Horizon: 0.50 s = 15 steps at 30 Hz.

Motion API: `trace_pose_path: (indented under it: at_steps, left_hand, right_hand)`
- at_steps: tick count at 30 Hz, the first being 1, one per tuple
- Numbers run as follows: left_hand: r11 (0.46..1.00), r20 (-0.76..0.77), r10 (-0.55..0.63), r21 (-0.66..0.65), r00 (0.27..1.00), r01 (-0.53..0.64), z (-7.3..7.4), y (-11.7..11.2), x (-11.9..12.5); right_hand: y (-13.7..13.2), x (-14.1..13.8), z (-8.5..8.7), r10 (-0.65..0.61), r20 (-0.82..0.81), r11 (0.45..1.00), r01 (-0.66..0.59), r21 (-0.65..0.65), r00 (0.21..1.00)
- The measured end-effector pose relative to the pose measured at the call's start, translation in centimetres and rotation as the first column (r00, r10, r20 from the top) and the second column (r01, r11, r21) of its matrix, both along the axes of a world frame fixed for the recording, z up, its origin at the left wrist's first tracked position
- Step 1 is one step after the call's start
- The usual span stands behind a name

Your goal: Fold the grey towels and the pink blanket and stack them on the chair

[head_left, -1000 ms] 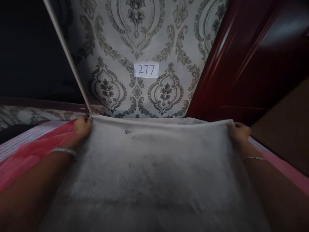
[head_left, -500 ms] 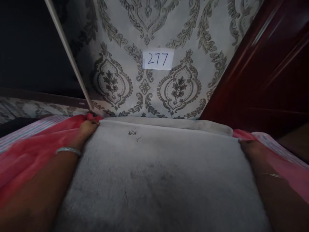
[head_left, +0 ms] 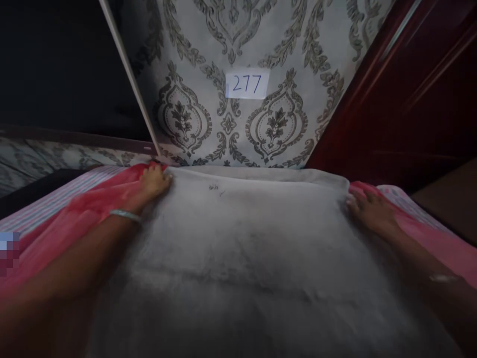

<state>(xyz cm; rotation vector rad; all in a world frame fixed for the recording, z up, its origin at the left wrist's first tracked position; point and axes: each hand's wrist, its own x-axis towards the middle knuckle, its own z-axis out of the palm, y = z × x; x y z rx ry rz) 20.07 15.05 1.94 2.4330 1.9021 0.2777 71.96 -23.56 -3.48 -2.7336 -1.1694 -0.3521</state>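
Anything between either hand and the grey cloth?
Nothing visible. The left hand is at the far-left corner of the grey cloth, and the right hand is at its right edge, near the far end. The pink-red fabric shows on the outer side of both hands, not in between.

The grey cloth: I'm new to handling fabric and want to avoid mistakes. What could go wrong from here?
The grey cloth could end up uneven: its far edge stops short of the pale layer behind it. The dark crease across it might bunch up. The left hand is right beside the pink fabric, so a shift could drag that along too.
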Motion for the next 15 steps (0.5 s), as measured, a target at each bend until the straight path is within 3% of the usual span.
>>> trace_pose_path:
  at_steps: [1, 3, 5, 7, 9, 12, 15]
  left_hand:
    - [0.992, -0.031, -0.116, 0.04, 0.993, 0.117, -0.3, -1.9, -0.5]
    - [0.917, -0.107, -0.38, 0.089, 0.919, 0.389, -1.6, -5.7, -2.1]
    - [0.848, -0.143, -0.515, 0.056, 0.845, 0.526, -3.5, -8.9, -3.7]
    - [0.852, -0.141, -0.521, -0.025, 0.842, 0.523, -5.0, -10.8, -4.6]
    - [0.866, -0.138, -0.499, -0.085, 0.855, 0.492, -5.5, -11.5, -4.7]
    - [0.854, -0.144, -0.519, -0.12, 0.843, 0.506, -4.6, -11.5, -5.0]
    - [0.864, -0.16, -0.503, -0.13, 0.849, 0.487, -3.5, -12.1, -7.5]
  right_hand:
    - [-1.4, -2.0, -0.5, 0.047, -0.001, 0.998, -0.047, -0.033, 0.999]
    - [-4.3, -5.8, -1.8, 0.16, -0.021, 0.983, -0.161, -0.089, 0.987]
    - [-6.5, -8.6, -3.2, 0.184, -0.056, 0.975, -0.19, -0.119, 0.981]
    - [-7.7, -10.1, -4.1, 0.153, -0.08, 0.979, -0.163, -0.123, 0.985]
    - [-7.9, -10.5, -4.2, 0.135, -0.092, 0.983, -0.145, -0.115, 0.987]
    - [-8.4, -10.5, -3.4, 0.121, -0.127, 0.984, -0.136, -0.117, 0.985]
    - [-11.6, -10.7, -2.4, 0.043, -0.155, 0.989, -0.064, -0.133, 0.987]
